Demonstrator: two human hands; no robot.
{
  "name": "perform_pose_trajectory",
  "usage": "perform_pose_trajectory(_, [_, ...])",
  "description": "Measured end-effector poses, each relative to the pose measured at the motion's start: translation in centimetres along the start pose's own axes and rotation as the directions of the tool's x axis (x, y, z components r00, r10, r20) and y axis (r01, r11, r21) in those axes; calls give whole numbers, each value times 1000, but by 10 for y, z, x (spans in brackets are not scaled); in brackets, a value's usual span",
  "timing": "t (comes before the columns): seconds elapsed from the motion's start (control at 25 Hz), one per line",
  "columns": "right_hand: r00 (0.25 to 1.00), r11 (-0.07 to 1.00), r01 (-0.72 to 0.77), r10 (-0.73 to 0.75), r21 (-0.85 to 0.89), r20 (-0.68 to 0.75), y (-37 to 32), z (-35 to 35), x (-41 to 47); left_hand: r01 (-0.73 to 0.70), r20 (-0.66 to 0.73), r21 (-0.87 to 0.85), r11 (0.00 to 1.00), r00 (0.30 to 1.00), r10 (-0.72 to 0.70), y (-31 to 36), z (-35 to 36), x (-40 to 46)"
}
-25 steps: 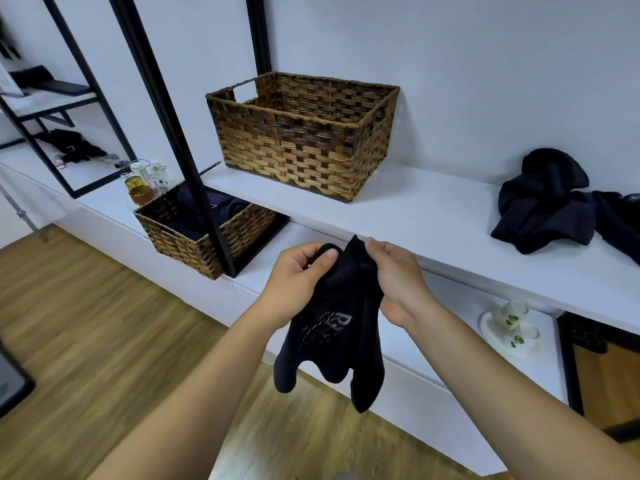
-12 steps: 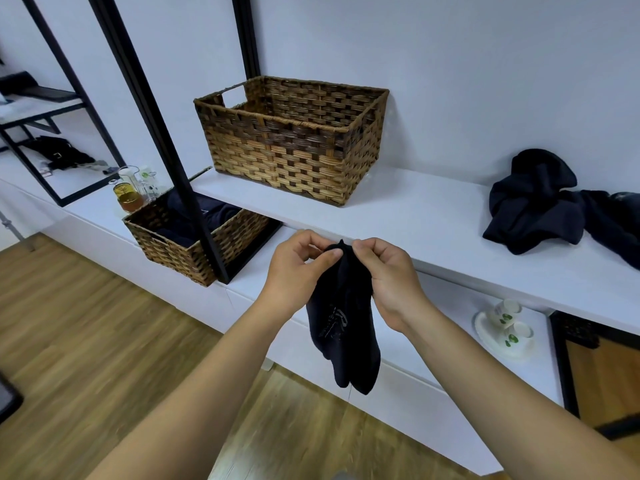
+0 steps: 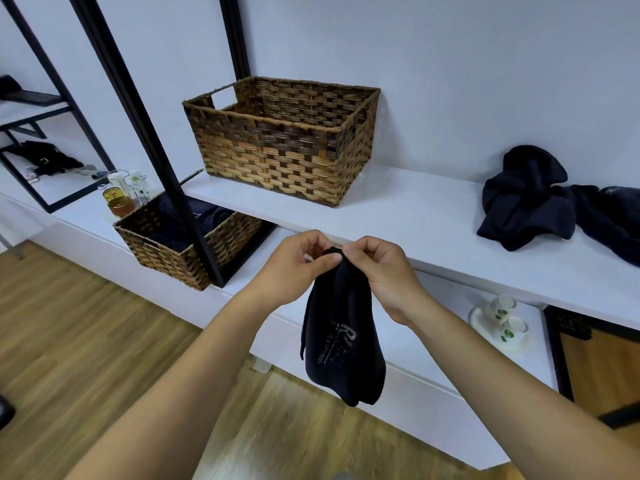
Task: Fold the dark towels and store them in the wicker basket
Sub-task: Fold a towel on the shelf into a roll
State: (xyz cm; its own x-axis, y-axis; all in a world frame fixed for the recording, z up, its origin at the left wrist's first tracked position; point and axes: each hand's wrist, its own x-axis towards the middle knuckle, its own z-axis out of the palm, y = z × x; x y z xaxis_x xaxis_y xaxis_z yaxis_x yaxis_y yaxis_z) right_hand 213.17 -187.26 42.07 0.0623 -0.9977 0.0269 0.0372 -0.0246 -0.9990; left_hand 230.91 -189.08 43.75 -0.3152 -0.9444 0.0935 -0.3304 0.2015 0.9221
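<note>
Hands meet at centre frame: left hand (image 3: 294, 268) and right hand (image 3: 381, 271) both pinch the top edge of a dark towel (image 3: 343, 344) — fingers curled, thumbs against forefingers, knuckles nearly touching. Towel hangs folded lengthwise below them, pale lettering facing the camera, its lower end in front of the white lower shelf (image 3: 415, 368). Large wicker basket (image 3: 287, 140) sits on the upper shelf (image 3: 415, 209) behind the hands, nothing visible inside. Crumpled heap of dark towels (image 3: 530, 199) lies on the same shelf, well to the right. Smaller wicker basket (image 3: 187, 237) on the lower shelf at left holds dark fabric.
</note>
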Motion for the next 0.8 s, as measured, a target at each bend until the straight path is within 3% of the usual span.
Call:
perform_pose_trajectory(0.12, [999,996,39,-36,-74,36,-2,-5,3,-23,1,11,1000,1000,23,6,-5,4])
perform_pose_trajectory(0.28, [994,980,87,-74,-180,76,-2,-8,6,27,-5,-136,990,1000,-28,14,-6,5])
perform_pose_trajectory(0.56, [991,991,102,-108,-81,-76,-6,2,8,-22,-258,-242,970,965,-42,11,4,6])
perform_pose_trajectory(0.8, [986,984,143,-151,-110,-73,-5,4,10,-119,-259,-279,953,965,45,5,8,6])
